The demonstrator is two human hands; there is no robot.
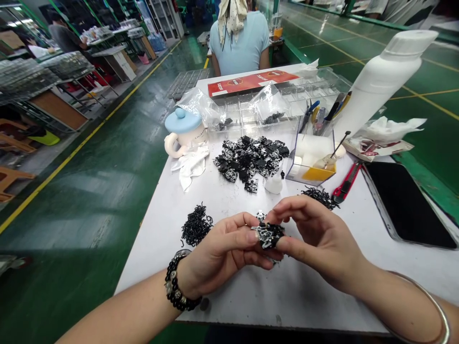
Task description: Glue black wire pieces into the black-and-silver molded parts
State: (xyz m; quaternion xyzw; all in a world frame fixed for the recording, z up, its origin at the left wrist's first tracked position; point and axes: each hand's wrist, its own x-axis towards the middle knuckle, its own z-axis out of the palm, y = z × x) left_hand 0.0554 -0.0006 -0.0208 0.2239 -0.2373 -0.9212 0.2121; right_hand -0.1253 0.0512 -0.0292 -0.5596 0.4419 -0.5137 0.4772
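Note:
Between my two hands, above the front of the white table, is a small black part with silvery metal pieces (269, 235). My left hand (229, 246) pinches its left side with the thumb on top. On its right side, the thumb and fingers of my right hand (315, 234) close around the edge. More silvery bits show just behind and below it, partly hidden by my fingers. Left of my hands lies a heap of small black curved pieces (196, 225). A bigger pile of similar black-and-silver parts (247, 157) spreads over the table beyond.
A lidded mug (186, 129) and crumpled tissue (191, 165) stand left. A clear tool holder (311, 160), small white bottle (274, 184), red cutter (347, 182), phone (409, 203) and tilted white bottle (387, 81) are right. Plastic bags (270, 102) lie behind; a person (239, 40) sits ahead.

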